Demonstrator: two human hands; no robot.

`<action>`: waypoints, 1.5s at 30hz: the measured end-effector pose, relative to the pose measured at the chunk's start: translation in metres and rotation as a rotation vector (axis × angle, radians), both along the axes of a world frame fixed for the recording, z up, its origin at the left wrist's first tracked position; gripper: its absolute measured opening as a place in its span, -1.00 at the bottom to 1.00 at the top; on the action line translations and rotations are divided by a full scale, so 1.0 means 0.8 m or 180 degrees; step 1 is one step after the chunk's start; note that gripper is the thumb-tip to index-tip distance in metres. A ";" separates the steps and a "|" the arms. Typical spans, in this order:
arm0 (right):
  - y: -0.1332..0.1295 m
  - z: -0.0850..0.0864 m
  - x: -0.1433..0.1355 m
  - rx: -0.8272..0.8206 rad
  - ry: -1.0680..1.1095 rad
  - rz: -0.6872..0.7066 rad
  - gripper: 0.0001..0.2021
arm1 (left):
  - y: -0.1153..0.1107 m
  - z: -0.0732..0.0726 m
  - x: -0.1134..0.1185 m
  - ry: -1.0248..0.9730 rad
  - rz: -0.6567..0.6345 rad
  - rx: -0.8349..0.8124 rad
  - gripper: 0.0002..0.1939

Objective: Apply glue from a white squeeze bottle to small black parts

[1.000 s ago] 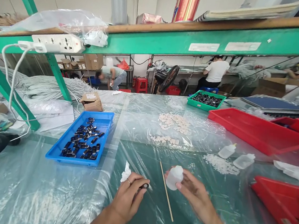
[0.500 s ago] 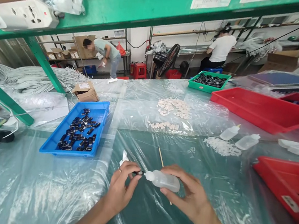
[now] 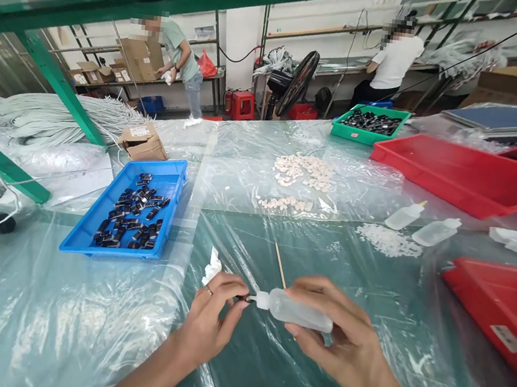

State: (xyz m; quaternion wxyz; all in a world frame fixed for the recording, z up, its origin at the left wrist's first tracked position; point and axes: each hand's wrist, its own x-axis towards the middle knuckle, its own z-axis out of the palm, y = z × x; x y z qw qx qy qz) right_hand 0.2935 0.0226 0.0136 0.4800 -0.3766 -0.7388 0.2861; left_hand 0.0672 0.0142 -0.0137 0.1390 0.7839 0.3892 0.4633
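Between the fingertips of my left hand (image 3: 213, 310) is a small black part (image 3: 245, 298), mostly covered by the fingers. My right hand (image 3: 340, 329) is closed around a translucent white squeeze bottle (image 3: 298, 309), tilted on its side with its nozzle pointing left. The nozzle tip meets or nearly meets the black part; I cannot tell which. A thin wooden stick (image 3: 280, 264) lies just beyond the bottle, partly hidden by it. Behind my left hand is a crumpled white tissue (image 3: 212, 266).
A blue tray (image 3: 169, 208) with several black parts stands left. Piles of small pale pieces (image 3: 306, 171) and white bits (image 3: 389, 241) lie farther back, near two more squeeze bottles (image 3: 436, 232). Red trays (image 3: 470, 270) line the right; a green shelf beam (image 3: 192, 0) crosses overhead. Two people are in the background.
My view has shifted a little. The right hand and bottle lie slightly farther right and lie more level; the left hand keeps its hold. A background person has straightened somewhat.
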 end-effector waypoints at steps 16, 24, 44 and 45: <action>-0.024 0.017 0.000 0.0568 -0.0770 -0.0576 -0.70 | -0.004 0.008 0.006 0.0394 -0.0100 -0.0022 -0.81; -0.021 0.014 0.007 0.0500 -0.0850 -0.0515 -0.68 | -0.004 0.007 0.008 0.0403 -0.0110 0.0020 -0.83; -0.027 0.002 0.013 0.1498 -0.1511 -0.0773 -0.57 | -0.001 0.006 0.009 0.0536 -0.0017 0.0041 -0.87; -0.028 0.001 0.013 0.1517 -0.1552 -0.0791 -0.56 | -0.001 0.006 0.009 0.0536 -0.0012 0.0034 -0.87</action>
